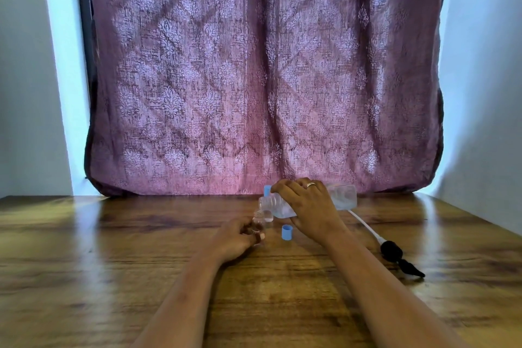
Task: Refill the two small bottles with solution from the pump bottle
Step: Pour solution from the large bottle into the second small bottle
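Note:
My right hand (308,203) grips a large clear bottle (343,196), tipped on its side with its open neck pointing left and down. Right under that neck stands a small clear bottle (258,219), uncapped, which my left hand (234,237) holds at its base on the wooden table (113,248). Behind it sits a second small bottle (267,216), mostly hidden by the large bottle, with a blue cap (266,190) showing above. A loose blue cap (286,232) stands on the table between my hands. The black pump head (395,253) with its white tube (364,224) lies to the right.
A patterned purple curtain (254,79) hangs close behind the table's far edge. Pale walls flank it on both sides. The table's right edge slants away past the pump head.

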Tool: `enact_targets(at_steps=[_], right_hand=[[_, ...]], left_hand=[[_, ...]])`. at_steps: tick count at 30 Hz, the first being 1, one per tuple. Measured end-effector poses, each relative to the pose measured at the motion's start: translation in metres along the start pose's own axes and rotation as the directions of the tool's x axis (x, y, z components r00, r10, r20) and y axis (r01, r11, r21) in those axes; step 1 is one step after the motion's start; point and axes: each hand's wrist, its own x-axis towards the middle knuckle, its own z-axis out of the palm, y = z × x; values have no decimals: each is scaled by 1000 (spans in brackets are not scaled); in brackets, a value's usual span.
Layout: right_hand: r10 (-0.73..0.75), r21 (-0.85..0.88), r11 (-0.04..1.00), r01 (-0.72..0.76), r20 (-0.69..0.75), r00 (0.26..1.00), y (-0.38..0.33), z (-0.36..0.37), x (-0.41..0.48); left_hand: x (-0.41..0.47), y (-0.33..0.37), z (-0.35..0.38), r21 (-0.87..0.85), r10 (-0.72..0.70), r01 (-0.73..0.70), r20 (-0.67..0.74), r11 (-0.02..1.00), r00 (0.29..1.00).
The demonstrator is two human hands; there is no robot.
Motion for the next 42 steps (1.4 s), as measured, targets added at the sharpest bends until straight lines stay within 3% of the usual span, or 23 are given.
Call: enact_targets(at_steps=[28,36,42], right_hand=[[21,-24,1000,-21,4,1000,2,3,-1],[168,142,977,-161,-35,985,2,1,0],[187,147,971,-187,14,982,4,1,-2]], left_hand=[[-1,0,1,-11,15,-15,-21,1000,1000],[-1,0,0,-18,15,-15,-24,1000,1000],[-2,0,0,-26,3,-4,-30,1000,1000]])
